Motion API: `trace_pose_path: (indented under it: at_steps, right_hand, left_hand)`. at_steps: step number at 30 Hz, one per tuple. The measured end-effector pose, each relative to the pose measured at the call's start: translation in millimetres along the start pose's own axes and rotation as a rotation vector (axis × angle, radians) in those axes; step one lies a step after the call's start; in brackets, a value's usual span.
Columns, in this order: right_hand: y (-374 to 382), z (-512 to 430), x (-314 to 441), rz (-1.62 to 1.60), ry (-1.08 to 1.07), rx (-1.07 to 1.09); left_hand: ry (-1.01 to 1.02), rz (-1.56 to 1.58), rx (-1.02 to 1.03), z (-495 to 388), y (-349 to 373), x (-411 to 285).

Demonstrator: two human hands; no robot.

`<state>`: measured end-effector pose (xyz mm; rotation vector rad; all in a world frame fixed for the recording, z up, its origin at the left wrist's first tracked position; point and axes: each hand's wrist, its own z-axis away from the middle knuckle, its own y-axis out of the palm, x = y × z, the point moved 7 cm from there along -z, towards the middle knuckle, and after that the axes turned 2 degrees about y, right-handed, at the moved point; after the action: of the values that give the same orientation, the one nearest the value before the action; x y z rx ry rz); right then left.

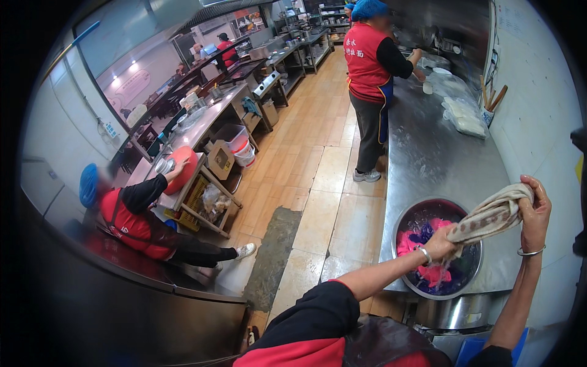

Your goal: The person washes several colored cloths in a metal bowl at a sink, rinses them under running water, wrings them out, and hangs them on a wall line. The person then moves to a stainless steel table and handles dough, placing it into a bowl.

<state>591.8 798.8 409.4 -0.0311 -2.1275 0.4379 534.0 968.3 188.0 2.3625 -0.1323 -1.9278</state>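
Observation:
A twisted, stained whitish cloth [490,218] is stretched between my two hands. Low on the cloth, my left hand [441,247] grips one end over a round steel basin [480,266], and water runs off below it. My right hand [535,208] is raised higher and to the right, its fingers closed around the other end. Inside the basin, bright pink cloth [433,275] and dark purple cloth [424,234] lie in water. The basin stands near the front end of the steel counter [431,165].
A co-worker [367,64] stands along the counter near plastic-wrapped packs [464,117]. Another person [133,225] at left holds a red basin [183,169]. A steel pot [451,312] sits below the counter end. A white wall [532,114] borders the right side.

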Motion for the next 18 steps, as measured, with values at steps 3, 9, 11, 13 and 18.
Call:
trace_pose_path:
  at_steps: [3, 9, 11, 13, 18]
  right_hand:
    - [-38.6, 20.5, -96.3, 0.316, 0.062, -0.09]
    - [70.0, 208.1, -256.0, -0.878, 1.101, 0.041]
    - [111.0, 232.7, -240.1, -1.283, 1.181, -0.047]
    - [134.9, 224.5, -212.8, -1.55, 1.099, -0.112]
    - [158.4, 195.5, -172.9, -1.657, 0.869, 0.008]
  left_hand:
    - [-0.168, 0.238, -0.274, -19.0, -26.5, 27.0]
    - [-0.466, 0.478, -0.206, -52.2, -7.1, 73.9]
    - [-0.435, 0.116, -0.335, -47.4, 3.1, 78.7]
    - [-0.216, -0.661, -0.369, -36.2, 19.3, 56.9]
    - [0.098, -1.234, 0.073, 23.9, 74.7, 23.3]
